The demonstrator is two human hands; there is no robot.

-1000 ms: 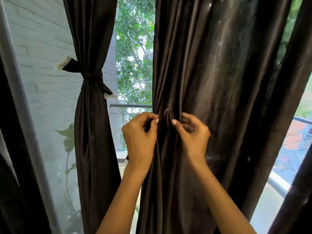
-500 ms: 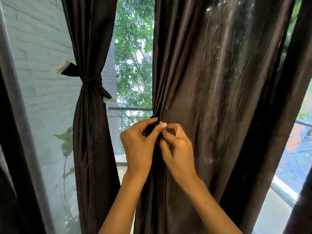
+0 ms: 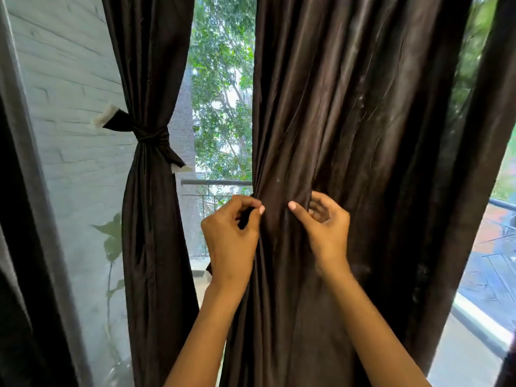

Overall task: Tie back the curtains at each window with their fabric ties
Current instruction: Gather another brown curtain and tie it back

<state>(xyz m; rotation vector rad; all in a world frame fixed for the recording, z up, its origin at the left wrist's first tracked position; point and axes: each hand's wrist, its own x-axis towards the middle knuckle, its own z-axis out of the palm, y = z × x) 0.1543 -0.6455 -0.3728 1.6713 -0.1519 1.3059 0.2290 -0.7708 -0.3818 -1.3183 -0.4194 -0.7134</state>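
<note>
The big dark brown shiny curtain hangs loose in front. The left hand pinches a dark fabric strip at its edge. The right hand has its fingers curled into the folds. The cloth looks soft and slippery, so bunch it tight at the middle.

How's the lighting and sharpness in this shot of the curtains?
Head view: strongly backlit, with daylight blowing out the sky between the leafy green trees; the wide dark brown satin curtain shows dull sheen; wide-angle lens bows the edges; right side blurred.
</note>
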